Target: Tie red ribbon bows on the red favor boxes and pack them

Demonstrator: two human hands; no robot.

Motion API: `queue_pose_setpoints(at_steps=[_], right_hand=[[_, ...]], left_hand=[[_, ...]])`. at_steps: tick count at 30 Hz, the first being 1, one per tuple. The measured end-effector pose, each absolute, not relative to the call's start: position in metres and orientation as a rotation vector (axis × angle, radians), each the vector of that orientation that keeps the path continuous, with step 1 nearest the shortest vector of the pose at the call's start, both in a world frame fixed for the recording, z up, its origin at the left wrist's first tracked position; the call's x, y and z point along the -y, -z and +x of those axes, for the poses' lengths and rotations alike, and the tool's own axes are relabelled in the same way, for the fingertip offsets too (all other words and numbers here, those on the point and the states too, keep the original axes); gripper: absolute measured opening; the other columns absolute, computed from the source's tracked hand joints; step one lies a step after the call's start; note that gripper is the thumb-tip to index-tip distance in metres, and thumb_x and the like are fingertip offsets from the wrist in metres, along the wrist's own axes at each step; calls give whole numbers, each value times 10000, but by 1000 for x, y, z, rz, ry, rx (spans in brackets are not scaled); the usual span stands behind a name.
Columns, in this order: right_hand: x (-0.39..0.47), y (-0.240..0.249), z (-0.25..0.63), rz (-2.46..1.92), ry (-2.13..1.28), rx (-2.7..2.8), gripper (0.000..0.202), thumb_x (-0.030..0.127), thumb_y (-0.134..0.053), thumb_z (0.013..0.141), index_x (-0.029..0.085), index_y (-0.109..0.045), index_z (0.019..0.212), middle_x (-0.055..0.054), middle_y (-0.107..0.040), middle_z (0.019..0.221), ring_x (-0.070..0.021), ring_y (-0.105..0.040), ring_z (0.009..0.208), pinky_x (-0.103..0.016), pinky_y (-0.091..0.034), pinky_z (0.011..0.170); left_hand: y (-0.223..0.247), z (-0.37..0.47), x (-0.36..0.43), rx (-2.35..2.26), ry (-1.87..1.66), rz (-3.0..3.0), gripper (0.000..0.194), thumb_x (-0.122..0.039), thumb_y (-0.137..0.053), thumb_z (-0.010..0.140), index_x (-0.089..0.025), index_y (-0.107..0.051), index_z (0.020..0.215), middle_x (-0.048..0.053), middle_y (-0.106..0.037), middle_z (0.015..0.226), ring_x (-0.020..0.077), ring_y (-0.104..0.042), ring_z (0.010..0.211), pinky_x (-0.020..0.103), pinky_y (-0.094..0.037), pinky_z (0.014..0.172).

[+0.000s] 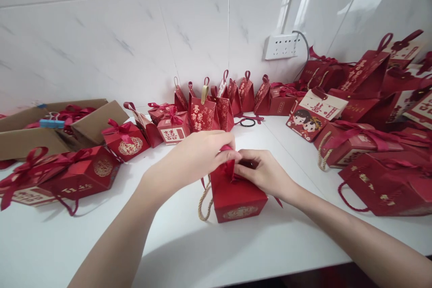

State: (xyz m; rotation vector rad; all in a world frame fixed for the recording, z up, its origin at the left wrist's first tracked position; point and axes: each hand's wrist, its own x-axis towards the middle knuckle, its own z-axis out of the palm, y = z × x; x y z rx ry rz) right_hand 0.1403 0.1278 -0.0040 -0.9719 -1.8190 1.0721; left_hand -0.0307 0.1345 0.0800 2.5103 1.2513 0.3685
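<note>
A red gift box [238, 198] with a gold emblem on its near side stands on the white table in front of me. Its gold rope handle [204, 202] hangs down at the left. Over the top of the box, my left hand [216, 148] pinches a red ribbon [229, 155] between thumb and fingers. Close against it, my right hand [259, 171] is closed on the ribbon too, its fingers curled at the top of the box. The ribbon's knot or loop is mostly hidden by the fingers. A loose ribbon end [278, 202] sticks out below my right wrist.
Finished-looking red boxes [81, 175] stand at the left, before an open cardboard box [30, 141] of ribbons. More red boxes [391, 180] are piled at the right. Small handled boxes [204, 112] line the wall, near a black ring [247, 122]. A power strip [283, 47] is on the wall.
</note>
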Motion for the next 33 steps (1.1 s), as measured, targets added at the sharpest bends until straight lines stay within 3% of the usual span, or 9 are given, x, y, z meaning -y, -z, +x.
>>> queue_pose_setpoints(at_steps=[6,13,23,26,33], right_hand=[[-132,5,140,-891,-1249,1716,108,260,-617,773,182,-670,721,0,-664,738,-136,-584,668,-254,-459,638],[-132,3,138,-874,-1354,1602,142,303,-674,743,166,-647,716,-3,-644,709,-125,-576,647,-249,-461,625],[-130,2,137,-889,-1313,1612,106,261,-599,786,169,-634,748,-8,-649,737,-122,-582,657,-246,-457,607],[-129,2,136,-899,-1262,1651,93,235,-584,782,172,-623,725,0,-643,718,-123,-580,651,-253,-461,614],[-128,1,135,-928,-1154,1736,96,185,-556,772,175,-625,706,4,-644,729,-124,-581,664,-259,-458,637]], left_hand=[[-56,-37,-158,-1104,-549,2242,166,-321,-542,840,-191,-614,767,-31,-614,739,120,-526,672,227,-378,618],[-9,-39,-144,-1184,-974,2043,143,-297,-481,886,-186,-535,813,-16,-601,799,115,-552,749,230,-428,717],[0,-48,-138,-1097,-1059,2291,102,-178,-507,864,-202,-593,915,11,-624,841,135,-589,785,264,-483,721],[0,-52,-142,-1021,-1177,2535,171,-111,-505,863,-197,-600,975,26,-619,846,143,-572,808,282,-482,728],[-2,-49,-139,-933,-1595,2677,142,-45,-535,848,-162,-595,901,32,-575,819,114,-547,767,248,-460,699]])
